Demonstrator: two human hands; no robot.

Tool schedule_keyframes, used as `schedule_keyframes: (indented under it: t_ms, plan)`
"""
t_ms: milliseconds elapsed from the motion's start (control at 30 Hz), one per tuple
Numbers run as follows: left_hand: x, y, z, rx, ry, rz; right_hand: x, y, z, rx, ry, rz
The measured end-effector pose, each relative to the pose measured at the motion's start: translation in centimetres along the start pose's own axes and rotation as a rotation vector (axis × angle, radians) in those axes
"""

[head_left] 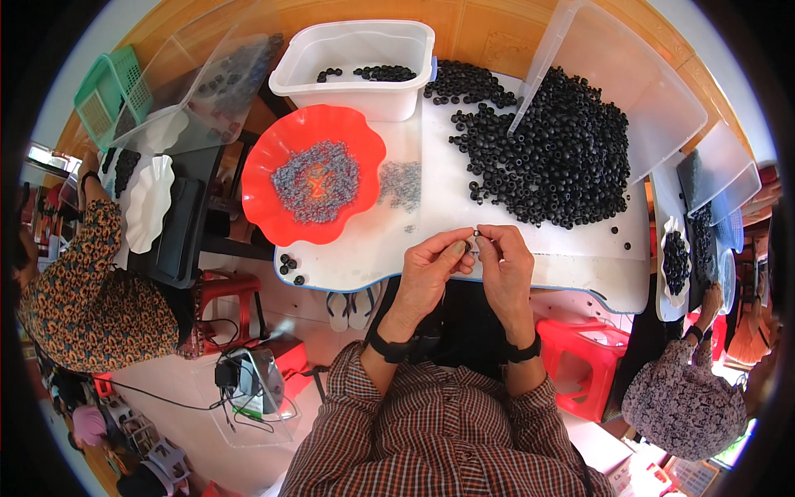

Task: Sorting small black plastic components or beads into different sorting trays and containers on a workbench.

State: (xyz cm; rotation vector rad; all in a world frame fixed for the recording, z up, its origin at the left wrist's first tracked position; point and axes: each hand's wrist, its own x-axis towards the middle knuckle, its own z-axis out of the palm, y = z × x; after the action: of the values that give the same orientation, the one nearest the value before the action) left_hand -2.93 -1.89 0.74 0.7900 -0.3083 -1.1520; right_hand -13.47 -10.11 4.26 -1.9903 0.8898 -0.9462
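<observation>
My left hand (432, 269) and my right hand (505, 263) meet in a pinch at the table's front edge. A small black round part (470, 244) sits in my left fingertips. My right thumb and forefinger close on a tiny piece right beside it, too small to name. Ahead and to the left stands a red scalloped bowl (259, 184) with small grey pieces (319, 178) heaped in it. More grey bits (402, 184) lie on the white table beside the bowl. Several black round parts (288, 267) rest near the table's left front corner.
A big pile of black parts (555, 149) spills from a tipped clear bin (638, 83) at the back right. Behind the bowl is a white tub (348, 95) with some black parts. Red stools (584, 364) stand below. People sit at tables on both sides.
</observation>
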Motion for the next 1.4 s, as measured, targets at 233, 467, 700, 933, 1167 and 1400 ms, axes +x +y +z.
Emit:
schedule_keyframes:
  t_ms: [233, 467, 700, 933, 1167, 1400]
  plan:
    - [0.1, -0.3, -0.3, -0.034, -0.007, 0.002, -0.4, 1.0, 0.4, 0.263, -0.015, 0.172]
    - [0.2, 0.1, -1.3, -0.256, -0.074, -0.032, -0.6, 0.9, 0.7, 0.494, -0.048, 0.233]
    - [0.3, 0.0, -1.4, -0.310, -0.082, -0.029, -0.8, 0.4, 0.7, 0.406, -0.057, 0.097]
    - [0.4, -0.1, -1.4, -0.327, -0.080, -0.016, -0.9, 0.0, 1.0, 0.365, -0.058, 0.054]
    - [0.3, -0.3, -1.4, -0.268, -0.051, -0.014, -0.9, 0.1, 1.0, 0.332, -0.052, 0.034]
    - [0.3, -0.3, -1.5, -0.269, -0.066, -0.017, -0.9, 0.0, 0.9, 0.294, -0.048, 0.025]
